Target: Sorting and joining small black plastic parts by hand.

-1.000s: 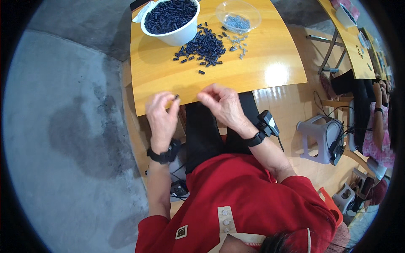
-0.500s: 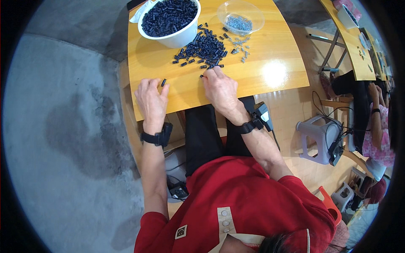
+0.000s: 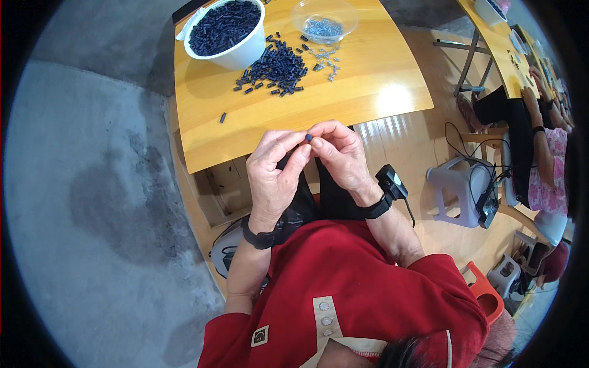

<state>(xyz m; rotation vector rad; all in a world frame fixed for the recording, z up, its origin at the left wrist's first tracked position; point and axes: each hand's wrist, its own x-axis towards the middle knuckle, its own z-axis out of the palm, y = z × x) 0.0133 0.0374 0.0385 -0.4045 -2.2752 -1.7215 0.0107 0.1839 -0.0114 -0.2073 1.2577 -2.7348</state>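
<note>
A small dark cylindrical piece [image 3: 308, 138] is pinched between the fingertips of both my hands, just beyond the table's front edge and above my lap. My left hand [image 3: 273, 170] comes at it from the left, thumb and forefinger pressed together. From the other side, the thumb and forefinger of my right hand [image 3: 345, 158] close on it. Only its end shows; the fingers cover the rest. One loose black cylindrical piece [image 3: 223, 118] lies apart on the table's left part. Farther back is a pile of similar black pieces [image 3: 279, 67].
On the wooden table [image 3: 368, 80], a white bowl [image 3: 248, 56] brims with black pieces. A clear plastic bowl [image 3: 348, 32] holds small silvery parts, with several more scattered beside it [image 3: 332, 65]. At right, another person [image 3: 540, 141] sits at a second table, near a pale plastic stool [image 3: 457, 190].
Both hands have drawn back from the table and come together in front of me, now pinching a small piece. The loose black piece near my left hand stayed on the table.
</note>
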